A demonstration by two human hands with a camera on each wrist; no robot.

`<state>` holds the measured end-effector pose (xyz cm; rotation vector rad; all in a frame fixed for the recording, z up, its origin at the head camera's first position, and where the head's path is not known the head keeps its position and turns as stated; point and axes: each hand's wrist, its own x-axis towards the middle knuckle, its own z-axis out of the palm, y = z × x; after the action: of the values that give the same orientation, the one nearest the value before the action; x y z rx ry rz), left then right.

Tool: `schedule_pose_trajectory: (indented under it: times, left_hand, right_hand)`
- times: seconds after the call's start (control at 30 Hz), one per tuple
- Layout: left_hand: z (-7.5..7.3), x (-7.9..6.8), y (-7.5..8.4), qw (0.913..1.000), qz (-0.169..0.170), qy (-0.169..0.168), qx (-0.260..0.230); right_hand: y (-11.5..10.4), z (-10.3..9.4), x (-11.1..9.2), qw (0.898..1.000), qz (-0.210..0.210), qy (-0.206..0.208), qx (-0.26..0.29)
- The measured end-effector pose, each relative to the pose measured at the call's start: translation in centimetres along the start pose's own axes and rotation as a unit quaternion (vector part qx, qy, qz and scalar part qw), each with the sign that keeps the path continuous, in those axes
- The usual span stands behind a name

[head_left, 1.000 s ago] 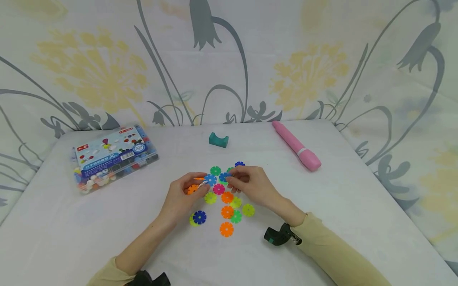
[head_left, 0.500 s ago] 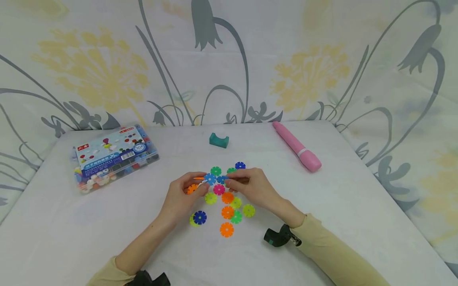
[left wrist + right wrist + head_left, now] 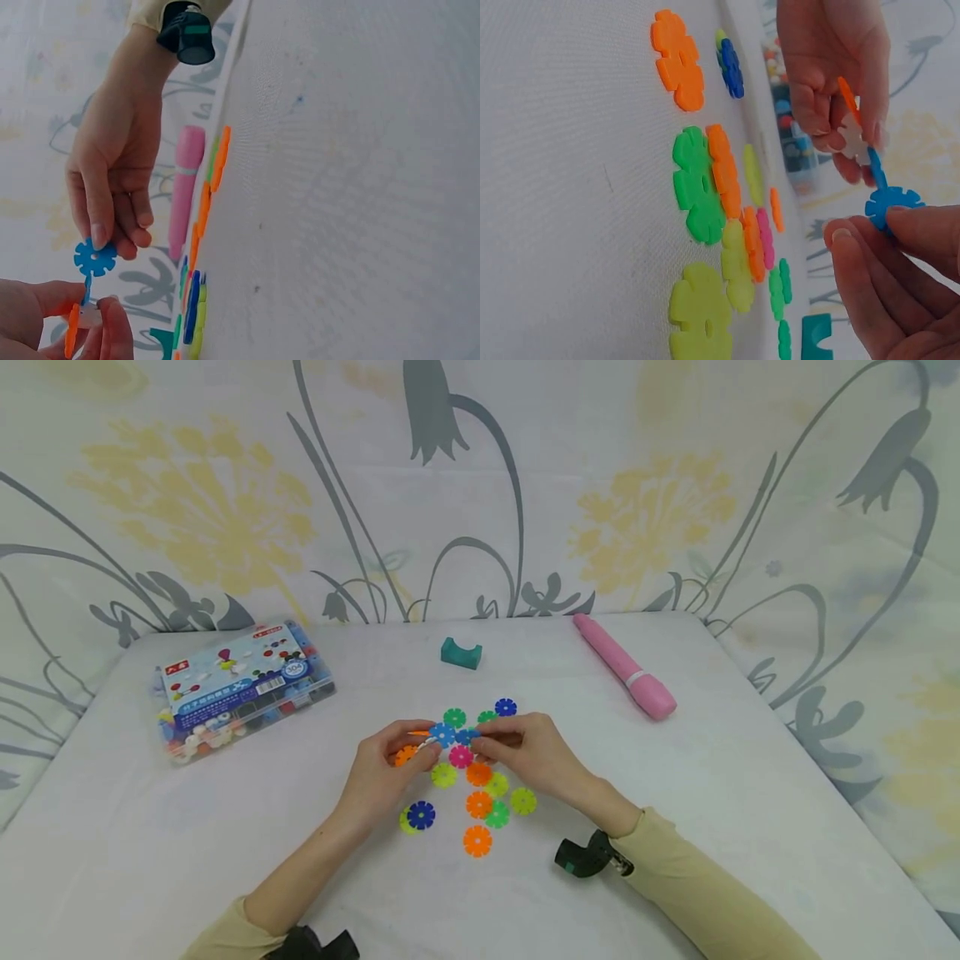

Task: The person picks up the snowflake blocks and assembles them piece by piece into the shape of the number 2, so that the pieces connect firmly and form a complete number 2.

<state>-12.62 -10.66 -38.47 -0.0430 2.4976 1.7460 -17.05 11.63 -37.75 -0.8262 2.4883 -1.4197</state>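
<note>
Above the table my left hand (image 3: 384, 768) pinches a small joined group of notched plastic discs: a white disc (image 3: 853, 137), an orange disc (image 3: 848, 97) and a blue disc (image 3: 442, 735). My right hand (image 3: 538, 752) pinches a second blue disc (image 3: 94, 257) between thumb and fingers. In both wrist views the two blue discs meet edge to edge at an angle; how deep their slots engage is hard to tell. Loose discs lie on the cloth beneath, among them a pink disc (image 3: 461, 757), an orange disc (image 3: 477, 841) and a dark blue disc (image 3: 422, 815).
A clear box of small coloured parts (image 3: 243, 689) lies at the back left. Behind the discs sits a green curved block (image 3: 461, 653). The pink cylinder (image 3: 625, 668) rests at the back right. A floral cloth backdrop (image 3: 480, 493) rises behind the table.
My right hand has shifted slightly left and turned its blue disc, bringing it against the blue disc in my left hand. The left hand has stayed nearly still.
</note>
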Motion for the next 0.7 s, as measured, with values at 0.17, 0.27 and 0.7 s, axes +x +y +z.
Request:
schedule_pose_trajectory:
  times: [0.17, 0.27, 0.7]
  left_hand:
    - [0.11, 0.06, -0.08, 1.0000, 0.002, -0.002, 0.000]
    - [0.27, 0.12, -0.14, 0.9999, 0.002, -0.010, -0.006]
    - [0.21, -0.10, -0.08, 0.9997, 0.005, -0.005, -0.023]
  right_hand:
    - [-0.08, -0.07, -0.02, 1.000, -0.011, 0.001, 0.003]
    - [-0.10, -0.12, -0.16, 1.000, -0.020, 0.003, -0.005]
    - [0.24, 0.48, -0.06, 0.996, -0.081, 0.017, 0.013]
